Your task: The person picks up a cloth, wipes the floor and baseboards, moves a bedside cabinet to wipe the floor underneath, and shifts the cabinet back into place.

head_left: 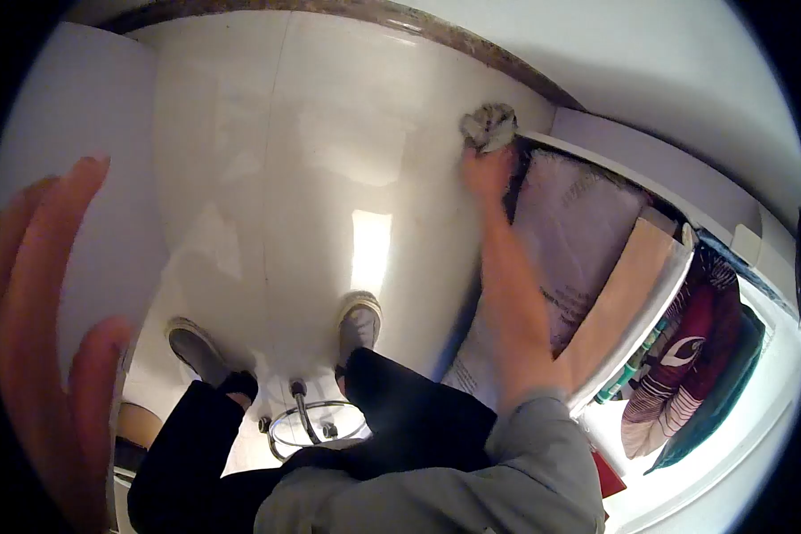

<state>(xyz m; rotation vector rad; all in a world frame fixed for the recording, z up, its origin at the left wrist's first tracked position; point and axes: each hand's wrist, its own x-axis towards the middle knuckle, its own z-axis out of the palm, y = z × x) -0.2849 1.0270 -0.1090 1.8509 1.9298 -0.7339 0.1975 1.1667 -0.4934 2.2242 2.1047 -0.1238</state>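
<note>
My right hand [491,171] is closed round a crumpled greyish cloth [489,127]. Arm outstretched, it holds the cloth at the far corner of an open box [485,311], beside the wall base; whether the cloth touches the floor I cannot tell. Inside the box lies something wrapped in pale plastic [578,222], and a strip of brown cardboard [621,285] runs along its near side. At the left edge my left hand [49,285] is raised close to the camera, fingers stretched out and nothing in them. A white panel [98,169] stands behind it.
Shiny pale floor tiles [311,116] spread ahead of my shoes [360,325]. Between my legs is a wheeled chair base [307,418]. On the right, folded maroon fabric [685,365] and a dark green item [725,383] lie in a white compartment. A dark baseboard [472,44] edges the wall.
</note>
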